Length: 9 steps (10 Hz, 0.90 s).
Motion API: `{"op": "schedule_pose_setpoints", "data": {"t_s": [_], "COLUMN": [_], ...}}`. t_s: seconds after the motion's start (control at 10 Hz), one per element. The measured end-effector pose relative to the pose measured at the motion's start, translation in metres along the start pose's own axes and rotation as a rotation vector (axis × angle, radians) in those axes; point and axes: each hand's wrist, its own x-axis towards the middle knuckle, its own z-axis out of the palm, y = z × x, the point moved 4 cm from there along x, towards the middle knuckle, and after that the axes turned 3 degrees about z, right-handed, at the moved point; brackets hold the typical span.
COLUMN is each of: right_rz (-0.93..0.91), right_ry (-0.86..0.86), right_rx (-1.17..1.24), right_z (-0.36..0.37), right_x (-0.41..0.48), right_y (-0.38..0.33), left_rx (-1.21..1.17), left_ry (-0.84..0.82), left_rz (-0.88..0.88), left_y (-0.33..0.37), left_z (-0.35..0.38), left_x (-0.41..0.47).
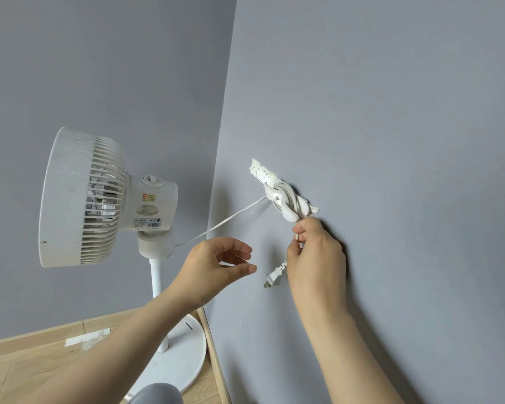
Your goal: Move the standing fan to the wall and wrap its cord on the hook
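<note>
A white standing fan (99,196) stands in the corner, its round base (184,365) on the wood floor close to the right wall. Its white cord (225,220) runs from the fan's neck up to a white hook (277,199) on the right wall, where several loops (293,201) are wound around the hook. My right hand (315,258) pinches the cord's loose end just below the hook. The plug (274,277) dangles beside that hand. My left hand (216,266) hovers between fan and wall, fingers apart, holding nothing.
Two grey walls meet in a corner behind the fan. A wooden skirting board (216,357) runs along the floor by the right wall. A strip of white tape (86,336) lies on the floor at the left. Something grey and rounded (158,395) shows at the bottom edge.
</note>
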Motion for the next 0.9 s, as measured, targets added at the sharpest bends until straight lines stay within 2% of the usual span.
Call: {"op": "schedule_pose_setpoints", "data": {"t_s": [0.3,0.5,0.6,0.7,0.8,0.9], "right_rz": [0.01,-0.009,-0.012,0.043,0.041,-0.01], "right_ry": [-0.181,-0.225,-0.253,-0.284,-0.166,-0.02], "right_rx": [0.084,0.172,0.237,0.41,0.548,0.549], "right_z": [0.027,0.039,0.047,0.053,0.056,0.058], "right_x": [-0.005,-0.004,-0.011,-0.022,-0.037,-0.056], "right_y": [0.006,0.006,0.01,0.015,0.017,0.014], "left_rx": [-0.015,0.037,0.038,0.063,0.107,0.089], "left_ry": [0.091,0.193,0.256,0.323,0.389,0.465], "left_rz": [-0.069,-0.094,-0.11,-0.122,-0.126,-0.142], "left_y": [-0.02,-0.025,-0.027,-0.028,-0.03,-0.03], "left_z": [-0.018,-0.031,-0.04,-0.05,-0.063,-0.073], "left_x": [-0.005,-0.014,-0.025,-0.038,-0.053,-0.068]}}
